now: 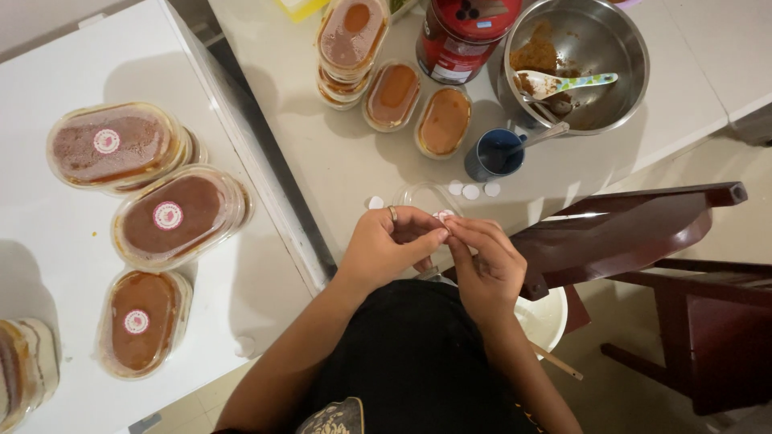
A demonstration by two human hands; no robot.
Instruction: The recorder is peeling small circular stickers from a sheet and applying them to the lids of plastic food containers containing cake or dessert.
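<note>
My left hand [388, 243] and my right hand [485, 259] meet fingertip to fingertip over the table edge, pinching a small round white sticker [443, 215] between them. A ring sits on a finger of my left hand. Just behind my fingers lies a clear plastic lid [424, 195], partly hidden by them. A few loose round stickers [471, 190] lie on the table beside it, and one more sticker [375, 202] lies to the left.
Lidded dessert tubs with round stickers [168, 215] sit on the white table at left. Further tubs [393, 95], a red tin [461, 34], a blue cup [494, 153] and a steel bowl [620, 50] with a spoon stand ahead. A dark wooden chair [635, 233] is at right.
</note>
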